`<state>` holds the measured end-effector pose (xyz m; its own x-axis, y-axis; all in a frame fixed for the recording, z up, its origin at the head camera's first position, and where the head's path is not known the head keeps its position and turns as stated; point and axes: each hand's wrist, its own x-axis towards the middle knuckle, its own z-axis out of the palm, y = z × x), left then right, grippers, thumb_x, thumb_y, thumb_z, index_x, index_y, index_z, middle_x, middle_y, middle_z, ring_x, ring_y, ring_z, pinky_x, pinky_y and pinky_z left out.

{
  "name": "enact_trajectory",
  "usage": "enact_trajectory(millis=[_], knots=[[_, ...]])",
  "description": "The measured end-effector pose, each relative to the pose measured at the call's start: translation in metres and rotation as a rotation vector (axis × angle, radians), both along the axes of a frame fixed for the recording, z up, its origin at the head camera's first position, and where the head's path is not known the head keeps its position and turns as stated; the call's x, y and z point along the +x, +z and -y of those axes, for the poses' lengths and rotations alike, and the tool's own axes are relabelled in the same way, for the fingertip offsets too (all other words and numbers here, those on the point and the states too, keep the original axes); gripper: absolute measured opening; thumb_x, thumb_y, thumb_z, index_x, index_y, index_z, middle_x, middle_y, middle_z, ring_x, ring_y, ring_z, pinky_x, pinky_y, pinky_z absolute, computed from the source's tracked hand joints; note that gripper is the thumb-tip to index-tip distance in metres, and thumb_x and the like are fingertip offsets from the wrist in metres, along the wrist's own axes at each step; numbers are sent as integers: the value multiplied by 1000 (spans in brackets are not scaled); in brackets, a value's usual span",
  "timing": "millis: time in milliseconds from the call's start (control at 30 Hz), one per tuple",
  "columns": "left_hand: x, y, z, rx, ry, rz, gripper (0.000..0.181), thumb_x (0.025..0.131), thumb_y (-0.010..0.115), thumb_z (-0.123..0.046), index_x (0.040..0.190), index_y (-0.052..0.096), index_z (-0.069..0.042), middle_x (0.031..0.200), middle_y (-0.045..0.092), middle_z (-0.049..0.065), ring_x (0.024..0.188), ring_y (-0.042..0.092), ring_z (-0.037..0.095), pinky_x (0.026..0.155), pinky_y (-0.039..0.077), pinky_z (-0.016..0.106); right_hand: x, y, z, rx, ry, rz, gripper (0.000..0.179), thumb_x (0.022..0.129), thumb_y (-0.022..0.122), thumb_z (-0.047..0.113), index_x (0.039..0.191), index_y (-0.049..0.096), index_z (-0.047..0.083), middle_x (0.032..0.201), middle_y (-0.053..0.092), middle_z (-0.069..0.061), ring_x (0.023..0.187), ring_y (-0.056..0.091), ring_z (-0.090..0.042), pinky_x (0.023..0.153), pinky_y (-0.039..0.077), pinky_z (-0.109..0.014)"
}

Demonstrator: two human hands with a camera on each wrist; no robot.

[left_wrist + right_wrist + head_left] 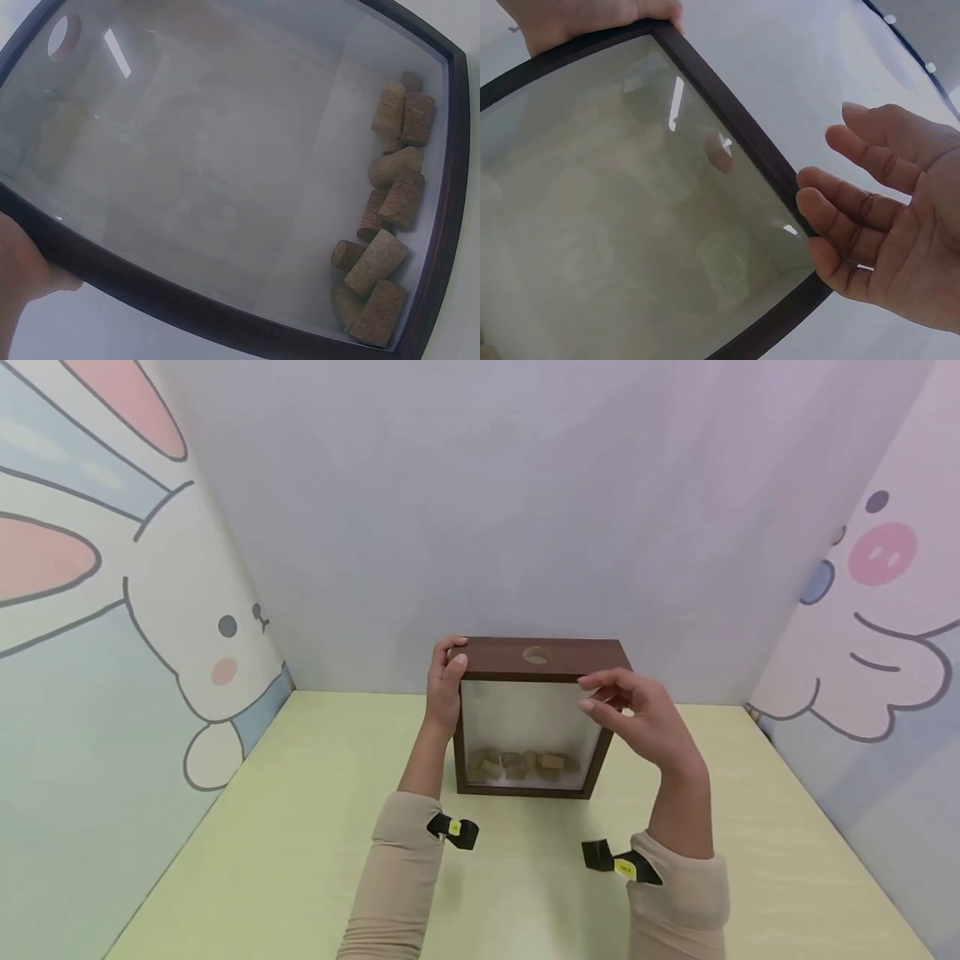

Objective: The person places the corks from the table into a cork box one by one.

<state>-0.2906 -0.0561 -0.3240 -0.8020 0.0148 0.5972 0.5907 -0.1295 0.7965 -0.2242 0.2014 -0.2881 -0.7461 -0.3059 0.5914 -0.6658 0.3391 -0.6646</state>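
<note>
A dark brown shadow-box frame stands upright, with a clear front panel and a round hole in its top. Several wine corks lie heaped along the bottom inside it. My left hand grips the upper left corner, thumb in front and fingers over the top edge. Near the upper right corner is my right hand, its fingers loosely bent and holding nothing. In the right wrist view its fingertips come close to the frame's edge; whether they touch, I cannot tell.
The frame stands on a pale yellow-green table, in front of a plain light wall. Side walls carry a cartoon rabbit on the left and a cartoon figure with a pink snout on the right.
</note>
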Motion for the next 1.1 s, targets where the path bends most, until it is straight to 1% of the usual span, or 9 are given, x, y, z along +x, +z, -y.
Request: enact_trajectory(millis=[133,233,267,333,500,600,833,1000,1100], knots=[[1,0,1,6,-3,-4,45,88,39,-22,122,37,9,136,25,31,113,30,18,91,24,37,14,-4,6,-1,-50,-6,20,82,60,-12,100,64,-4,90,63,-14,74,59,-12,63,43,-20],[1,0,1,7,-6,2,46,87,39,-22,122,37,8,137,25,30,114,29,18,92,23,38,24,-7,9,14,-82,-8,19,81,60,-14,98,63,-7,91,62,-18,76,59,-11,66,44,-20],[1,0,0,6,-6,5,46,87,39,-22,122,37,8,137,25,30,114,29,18,92,23,38,26,-9,9,19,-85,-1,20,80,60,-13,99,63,-7,91,62,-18,76,59,-11,66,44,-20],[1,0,0,5,-6,6,46,87,39,-22,122,37,9,135,26,29,113,30,18,92,23,37,25,-20,5,30,-83,20,23,80,62,-12,102,63,-5,91,63,-16,77,59,-11,68,45,-20],[1,2,0,8,-2,3,46,87,39,-21,122,37,9,133,29,27,110,31,16,90,24,36,19,-49,-11,50,-58,127,25,82,66,-1,107,64,1,96,64,-9,83,59,-14,74,46,-24],[2,2,1,10,1,5,46,87,40,-21,122,37,9,134,28,28,110,31,16,90,24,35,20,-61,-19,52,-46,209,25,83,68,5,108,64,4,101,63,-6,86,61,-16,74,48,-28],[2,1,1,6,0,9,46,87,40,-21,122,38,9,135,28,28,112,31,15,92,24,35,28,-83,-38,66,4,405,28,85,67,15,112,65,8,111,61,-8,90,61,-19,74,49,-32],[0,0,1,6,-1,3,46,88,40,-21,122,37,9,135,27,31,112,31,15,91,24,35,27,-98,-50,81,96,533,29,87,65,14,113,63,3,110,60,-13,89,60,-19,74,48,-31],[0,0,0,9,1,7,46,87,40,-22,122,38,9,135,28,28,113,31,15,92,24,36,26,-107,-55,77,134,596,29,87,65,13,112,62,0,109,59,-15,89,59,-20,76,48,-31]])
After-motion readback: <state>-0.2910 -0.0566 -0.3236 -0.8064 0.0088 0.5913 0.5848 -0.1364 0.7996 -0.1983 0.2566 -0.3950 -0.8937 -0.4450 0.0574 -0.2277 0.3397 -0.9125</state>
